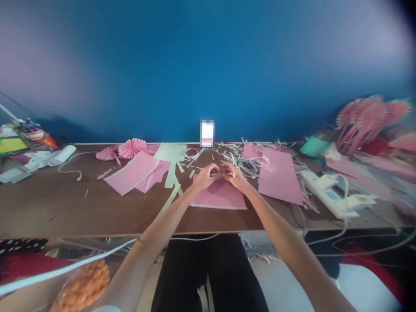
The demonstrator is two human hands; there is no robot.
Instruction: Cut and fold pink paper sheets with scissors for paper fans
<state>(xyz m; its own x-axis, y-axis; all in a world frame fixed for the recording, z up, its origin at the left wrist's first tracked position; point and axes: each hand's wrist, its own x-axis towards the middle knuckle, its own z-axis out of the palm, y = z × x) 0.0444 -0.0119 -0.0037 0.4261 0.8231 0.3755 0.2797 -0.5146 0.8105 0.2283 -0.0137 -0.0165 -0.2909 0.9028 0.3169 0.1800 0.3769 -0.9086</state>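
A pink sheet of paper [217, 194] with a pale strip along its near edge lies on the brown table in front of me. My left hand [208, 175] and my right hand [233, 175] meet over its far edge. Both have their fingers curled in a pinch, the fingertips close together. A thin whitish edge shows between the fingers, seemingly the far edge of this sheet; the exact hold is partly hidden. To the right of my hands lies another pink sheet [280, 177]. On the left are more pink sheets [133, 172] with pale borders.
Pleated pink paper fans [132, 148] lie at the back left, and pink fans on sticks [367, 115] stand at the right. Paper scraps [242, 162] litter the back. A white power strip [328, 195] with cables sits at right. A phone [207, 133] leans on the blue wall.
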